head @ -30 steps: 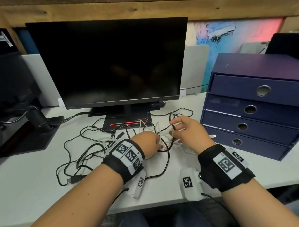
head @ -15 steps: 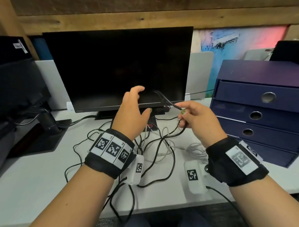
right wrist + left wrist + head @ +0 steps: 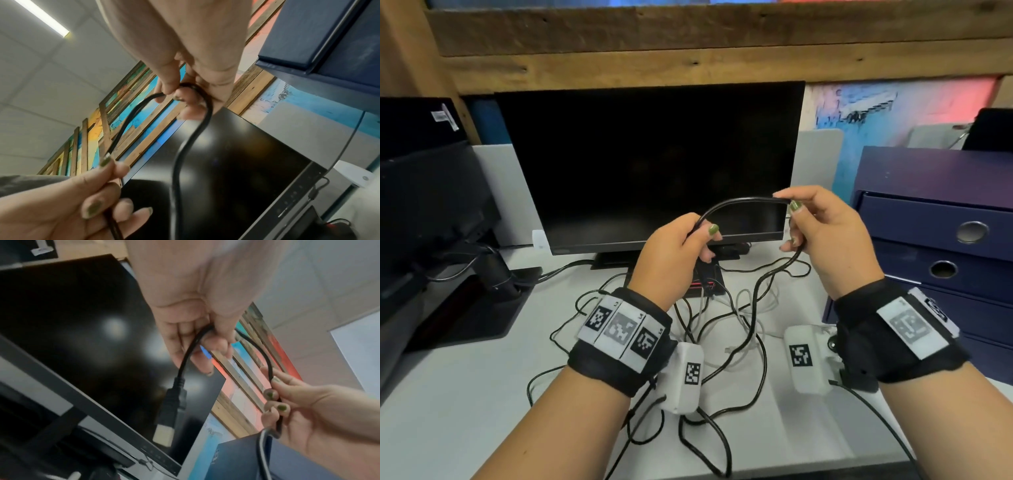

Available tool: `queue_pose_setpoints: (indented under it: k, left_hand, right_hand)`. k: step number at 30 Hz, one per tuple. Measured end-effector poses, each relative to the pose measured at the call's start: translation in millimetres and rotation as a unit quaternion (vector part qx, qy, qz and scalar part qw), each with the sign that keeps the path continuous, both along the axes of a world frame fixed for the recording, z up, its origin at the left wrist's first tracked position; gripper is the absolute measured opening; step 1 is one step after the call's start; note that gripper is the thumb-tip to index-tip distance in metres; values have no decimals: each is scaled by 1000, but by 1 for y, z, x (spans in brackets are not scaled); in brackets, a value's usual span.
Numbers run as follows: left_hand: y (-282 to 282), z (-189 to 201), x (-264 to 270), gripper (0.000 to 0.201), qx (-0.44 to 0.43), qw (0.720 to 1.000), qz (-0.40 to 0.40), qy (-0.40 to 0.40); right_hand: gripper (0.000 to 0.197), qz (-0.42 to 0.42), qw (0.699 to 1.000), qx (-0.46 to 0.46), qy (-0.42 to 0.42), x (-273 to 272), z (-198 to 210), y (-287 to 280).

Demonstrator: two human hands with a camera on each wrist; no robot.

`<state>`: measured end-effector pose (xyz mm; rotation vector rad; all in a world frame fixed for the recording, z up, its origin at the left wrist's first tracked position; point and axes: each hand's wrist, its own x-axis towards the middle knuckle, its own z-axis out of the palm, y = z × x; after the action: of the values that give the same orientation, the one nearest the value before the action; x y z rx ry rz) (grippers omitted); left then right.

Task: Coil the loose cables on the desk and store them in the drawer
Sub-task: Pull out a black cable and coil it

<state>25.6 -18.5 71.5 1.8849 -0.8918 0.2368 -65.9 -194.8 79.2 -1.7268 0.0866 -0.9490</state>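
A thick black cable (image 3: 739,202) arches between my two raised hands in front of the monitor. My left hand (image 3: 688,240) pinches it near its gold-tipped plug (image 3: 166,423), which hangs below the fingers. My right hand (image 3: 796,219) pinches the same cable (image 3: 197,129) further along, and the rest of it drops to the desk. More black and white cables (image 3: 726,329) lie tangled on the white desk (image 3: 465,394) below my wrists. The dark blue drawer unit (image 3: 941,240) stands at the right with its drawers closed.
A black monitor (image 3: 654,161) on its stand fills the middle back. A second dark screen and its arm (image 3: 431,219) stand at the left. A wooden shelf (image 3: 688,44) runs overhead. My wrist camera leads trail off the desk's front edge.
Both hands rose from the tangle on the desk with the black cable. The left hand, open half a second ago, now pinches the cable near its plug.
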Motion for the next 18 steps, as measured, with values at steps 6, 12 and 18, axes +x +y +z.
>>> queue_pose_setpoints:
  k: [6, 12, 18]
  left_hand:
    - [-10, 1, -6, 31, -163, 956, -168, 175]
    - [-13, -2, 4, 35, -244, 896, -276, 249]
    - [-23, 7, 7, 35, -291, 885, -286, 223]
  right_hand:
    - [22, -57, 993, 85, -66, 17, 6, -6]
    - [16, -18, 992, 123, -26, 30, 0, -11]
    - [24, -68, 990, -38, 113, 44, -25, -2]
